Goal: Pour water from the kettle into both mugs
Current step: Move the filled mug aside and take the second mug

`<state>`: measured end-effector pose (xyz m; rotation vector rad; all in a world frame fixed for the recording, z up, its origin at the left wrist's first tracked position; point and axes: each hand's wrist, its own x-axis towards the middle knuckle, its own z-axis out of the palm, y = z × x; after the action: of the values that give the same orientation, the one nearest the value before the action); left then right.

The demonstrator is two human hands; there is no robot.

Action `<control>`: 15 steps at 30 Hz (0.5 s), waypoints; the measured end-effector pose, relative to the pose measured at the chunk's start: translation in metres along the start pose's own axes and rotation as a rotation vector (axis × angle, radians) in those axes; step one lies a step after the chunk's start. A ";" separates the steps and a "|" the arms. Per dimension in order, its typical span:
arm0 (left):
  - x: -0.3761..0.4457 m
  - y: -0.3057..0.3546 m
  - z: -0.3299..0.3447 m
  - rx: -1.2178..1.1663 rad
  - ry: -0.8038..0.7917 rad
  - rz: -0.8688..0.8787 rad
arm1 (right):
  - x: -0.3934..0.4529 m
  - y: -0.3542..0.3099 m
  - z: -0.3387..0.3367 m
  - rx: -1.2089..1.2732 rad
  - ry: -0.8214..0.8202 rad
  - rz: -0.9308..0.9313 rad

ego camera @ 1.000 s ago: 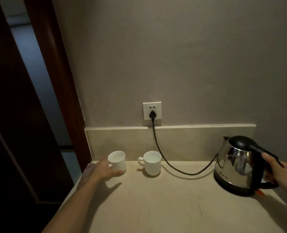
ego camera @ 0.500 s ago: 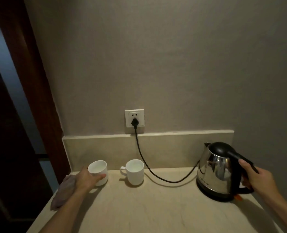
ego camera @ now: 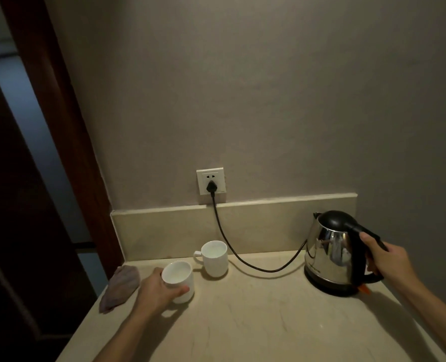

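Note:
A steel kettle with a black lid and handle stands upright on its base at the right of the counter. My right hand is wrapped around its handle. Two white mugs stand at the left. My left hand grips the nearer mug from its left side. The farther mug stands free just behind it, handle pointing left. Both mugs look pale inside; I cannot tell whether they hold water.
A black cord runs from the wall socket across the counter to the kettle base. A grey cloth lies at the counter's left edge. A dark door frame stands at the left.
My left hand has drawn the nearer mug forward and to the right, away from the backsplash. My right hand stays on the kettle handle; the kettle has not left its base.

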<state>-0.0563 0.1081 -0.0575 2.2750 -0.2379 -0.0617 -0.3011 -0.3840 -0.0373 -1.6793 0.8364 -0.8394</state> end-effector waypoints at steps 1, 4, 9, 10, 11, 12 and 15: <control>-0.009 0.003 0.003 -0.004 -0.010 0.010 | 0.000 0.000 0.000 0.002 0.000 0.003; -0.030 0.015 0.015 -0.041 -0.064 0.035 | 0.002 0.002 0.000 0.014 -0.003 0.020; -0.053 0.033 0.040 -0.079 -0.169 0.118 | 0.007 0.006 -0.002 0.011 -0.019 0.030; -0.057 0.035 0.045 -0.083 -0.188 0.143 | 0.008 0.006 -0.002 0.012 -0.019 0.032; -0.060 0.039 0.050 -0.085 -0.207 0.167 | 0.008 0.007 -0.002 0.013 -0.017 0.030; -0.062 0.042 0.054 -0.085 -0.226 0.190 | 0.009 0.008 -0.002 0.013 -0.016 0.027; -0.068 0.051 0.067 -0.085 -0.251 0.251 | 0.010 0.009 -0.004 0.017 -0.031 0.020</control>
<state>-0.1386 0.0391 -0.0651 2.1338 -0.6385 -0.2227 -0.3001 -0.3961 -0.0440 -1.6619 0.8216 -0.8031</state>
